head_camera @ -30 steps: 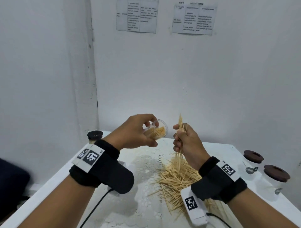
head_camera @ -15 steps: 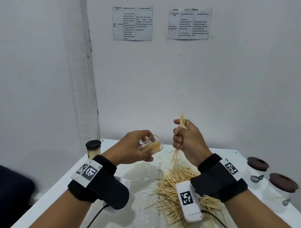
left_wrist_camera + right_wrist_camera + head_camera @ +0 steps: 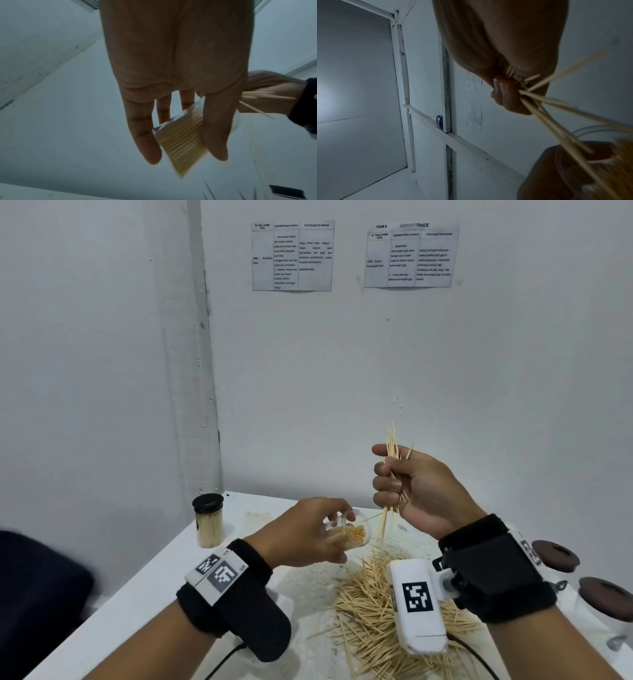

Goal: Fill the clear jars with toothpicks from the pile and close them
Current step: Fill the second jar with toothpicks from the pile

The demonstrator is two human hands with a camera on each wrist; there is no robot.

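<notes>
My left hand (image 3: 308,537) grips a small clear jar (image 3: 349,534) above the table, tilted with its open mouth toward the right. The jar (image 3: 181,140) is packed with toothpicks. My right hand (image 3: 411,487) is closed in a fist round a bundle of toothpicks (image 3: 392,474), held upright just above and right of the jar's mouth. The bundle's lower tips hang close to the jar's rim. In the right wrist view the toothpicks (image 3: 556,121) point down at the jar (image 3: 597,159). A loose pile of toothpicks (image 3: 373,611) lies on the white table (image 3: 137,594) below both hands.
A filled jar with a black lid (image 3: 208,522) stands at the table's far left corner. Two brown-lidded containers (image 3: 556,556) (image 3: 606,597) sit along the right edge. Cables run off the front edge. Walls close in behind and to the left.
The left hand has lowered the jar toward the table. The right hand has lifted away to the right with its bundle, and the head view has tilted upward.
</notes>
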